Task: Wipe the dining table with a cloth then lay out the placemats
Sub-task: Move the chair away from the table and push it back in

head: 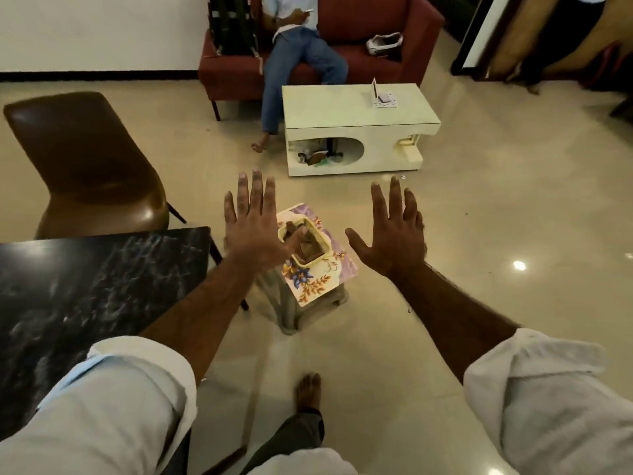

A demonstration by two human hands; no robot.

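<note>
The dark marble dining table (85, 289) fills the lower left, its corner near the middle of the view. Just past that corner stands a small floral-topped stool (320, 282) carrying a cream basket (323, 241) with brown folded items inside. My left hand (255, 228) is stretched out over the basket with fingers straight and spread, holding nothing. My right hand (392, 234) hovers to the right of the stool, also spread flat and holding nothing. I cannot tell whether the brown items are a cloth or placemats.
A brown chair (85, 166) stands behind the table at the left. Further off are a cream coffee table (356, 125) and a red sofa (394, 36) with a seated person (298, 60). Glossy tiled floor (479, 234) spreads right. My bare foot (308, 392) shows below.
</note>
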